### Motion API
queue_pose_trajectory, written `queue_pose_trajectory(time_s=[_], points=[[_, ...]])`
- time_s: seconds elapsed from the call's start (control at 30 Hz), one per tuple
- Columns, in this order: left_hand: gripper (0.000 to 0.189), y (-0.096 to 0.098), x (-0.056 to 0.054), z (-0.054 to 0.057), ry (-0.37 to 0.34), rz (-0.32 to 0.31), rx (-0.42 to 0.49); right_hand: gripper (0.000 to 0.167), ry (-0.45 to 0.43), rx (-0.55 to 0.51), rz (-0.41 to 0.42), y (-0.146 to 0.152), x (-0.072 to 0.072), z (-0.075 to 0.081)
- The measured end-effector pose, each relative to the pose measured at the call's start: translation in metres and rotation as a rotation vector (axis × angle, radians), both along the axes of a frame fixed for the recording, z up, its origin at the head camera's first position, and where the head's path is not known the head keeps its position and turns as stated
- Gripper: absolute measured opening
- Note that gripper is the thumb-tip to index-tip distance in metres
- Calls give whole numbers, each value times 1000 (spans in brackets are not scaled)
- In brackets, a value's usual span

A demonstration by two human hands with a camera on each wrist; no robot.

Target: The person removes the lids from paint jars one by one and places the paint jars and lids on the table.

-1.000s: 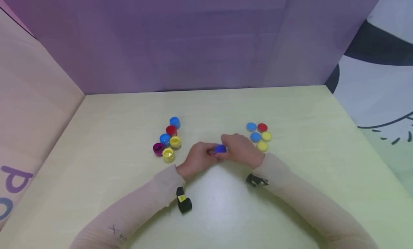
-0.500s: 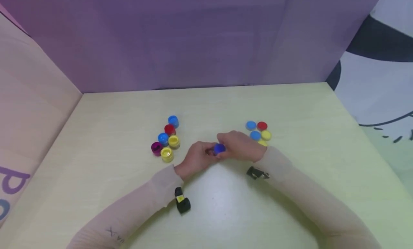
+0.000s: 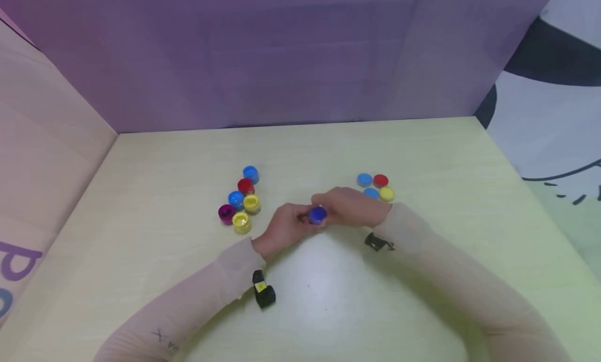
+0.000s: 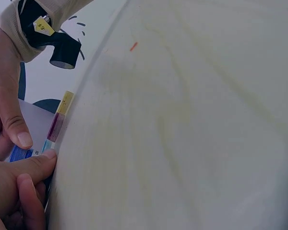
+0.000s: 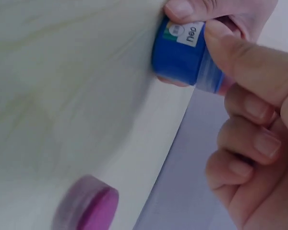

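Note:
A small blue paint jar (image 3: 317, 215) is held between both hands above the middle of the table. My left hand (image 3: 287, 227) grips its body, thumb and fingers on its sides. My right hand (image 3: 353, 207) pinches the jar's other end; in the right wrist view its thumb (image 5: 225, 43) presses near a translucent rim band (image 5: 210, 74). The labelled blue body (image 5: 175, 55) lies tilted there, with the left fingertips around it. Whether the translucent band belongs to a lid, I cannot tell.
Left on the table stand several paint jars: blue (image 3: 251, 174), red (image 3: 245, 186), yellow (image 3: 241, 222) and purple (image 3: 227, 214). At right lie flat discs like lids: blue (image 3: 364, 180), red (image 3: 380, 180), yellow (image 3: 387, 194). A purple wall (image 3: 300, 59) rises behind the table.
Both hands stay together on the jar. The right hand has shifted slightly left and turned, and its wrist now covers the nearest yellow disc. The head view has drifted a little.

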State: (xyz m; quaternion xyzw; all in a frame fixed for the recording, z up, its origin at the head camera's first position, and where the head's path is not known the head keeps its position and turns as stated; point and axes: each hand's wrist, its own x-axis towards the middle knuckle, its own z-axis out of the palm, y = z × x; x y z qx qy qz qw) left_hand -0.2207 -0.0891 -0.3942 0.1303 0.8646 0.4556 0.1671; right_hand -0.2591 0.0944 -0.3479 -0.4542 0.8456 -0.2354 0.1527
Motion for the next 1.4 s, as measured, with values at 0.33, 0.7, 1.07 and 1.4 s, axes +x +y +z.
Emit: queue_pose_trajectory(time_s=[0.33, 0.7, 1.07, 1.4], points=[[35, -1, -2, 1, -82, 17, 11, 32, 5, 105, -178, -3, 8, -6], [33, 0, 0, -3, -87, 23, 53, 44, 80, 174, -364, -12, 19, -6], [30, -1, -1, 1, -54, 4, 66, 38, 69, 176, -359, -15, 19, -3], [26, -1, -1, 1, -57, -5, 40, 26, 40, 123, -230, -10, 13, 5]])
